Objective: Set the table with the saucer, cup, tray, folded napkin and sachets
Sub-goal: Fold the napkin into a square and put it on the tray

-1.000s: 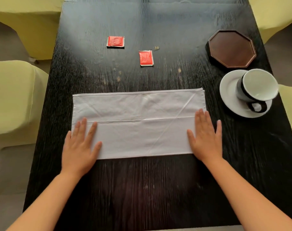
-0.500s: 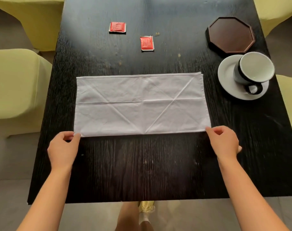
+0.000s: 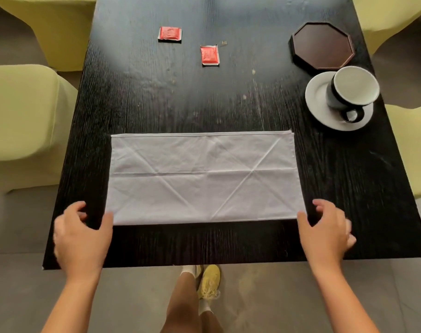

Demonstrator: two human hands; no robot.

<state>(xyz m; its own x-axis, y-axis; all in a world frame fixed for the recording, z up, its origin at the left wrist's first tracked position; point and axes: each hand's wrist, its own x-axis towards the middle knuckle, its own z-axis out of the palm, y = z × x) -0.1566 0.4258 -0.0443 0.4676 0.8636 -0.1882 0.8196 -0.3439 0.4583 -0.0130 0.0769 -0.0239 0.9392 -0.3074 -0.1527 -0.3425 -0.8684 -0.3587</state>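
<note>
White napkin lies flat near counter's front edge, half-folded. Left hand and right hand, both released, flank its front corners. Folding step underway; next fold probably needs both corners pinched.
</note>
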